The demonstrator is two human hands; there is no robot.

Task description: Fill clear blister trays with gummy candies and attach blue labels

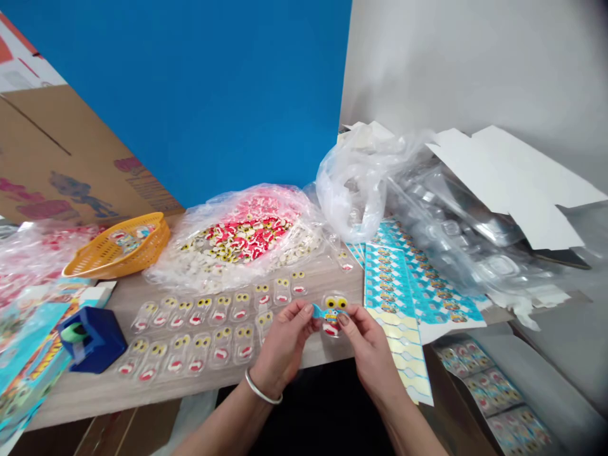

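Note:
In front of me, a small clear plastic blister pack [335, 300] holds two yellow eye pieces and a red-and-white mouth piece. A blue printed sticker [327, 313] lies across its middle. My left hand [287, 335] pinches the sticker's left end between thumb and fingers, with a pale bangle at the wrist. My right hand [363, 332] grips the pack's right side, thumb pressed on the sticker. Beside my right hand is a sheet of blue stickers [386, 278], its lower part bare yellowish backing. Rows of similar clear packs [222, 345] lie left of my hands.
Behind the rows sits an open plastic bag of red, white and yellow pieces [247, 237]. A yellow basket [99, 256] and blue tape dispenser [92, 340] stand left. Clear plastic packaging [456, 221] is heaped at right. Below the table's right side are several filled packs [494, 386].

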